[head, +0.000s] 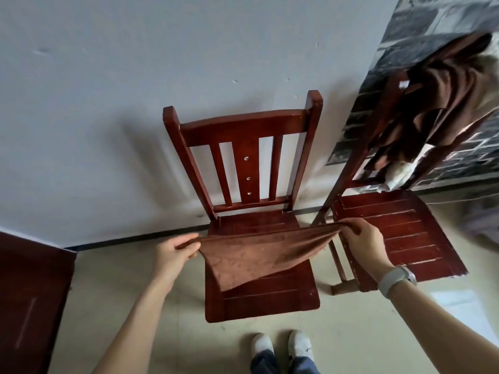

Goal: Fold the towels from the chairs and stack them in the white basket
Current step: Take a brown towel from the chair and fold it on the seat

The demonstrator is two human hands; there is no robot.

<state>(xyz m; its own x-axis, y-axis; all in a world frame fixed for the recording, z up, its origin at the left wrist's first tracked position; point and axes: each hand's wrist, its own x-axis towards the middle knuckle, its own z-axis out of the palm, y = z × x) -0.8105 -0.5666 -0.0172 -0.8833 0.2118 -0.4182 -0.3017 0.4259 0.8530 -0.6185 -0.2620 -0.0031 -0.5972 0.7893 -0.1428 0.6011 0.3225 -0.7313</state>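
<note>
— How far along is the folding?
— Early, I'd judge. The left hand (175, 251) and right hand (360, 240) each pinch a top corner of a brown towel (256, 255), stretched over the middle chair (259, 268).
— What's left?
— More towels (442, 103) hang on the chair at upper right (399, 228).
— And the white basket?
— Out of view; contents unknown.

chairs: two are seen whole, the middle chair (259, 238) and the right chair (399, 233); a third dark-red seat edge (29, 287) is cut off at left, kind can't be told
towels: one brown towel (259, 255) is held up; a heap of towels (442, 103) is draped on the right chair, count can't be told
hands: two, left hand (175, 252) and right hand (364, 244)
shoes: two white shoes (282, 344)
watches: one watch (397, 279)
</note>
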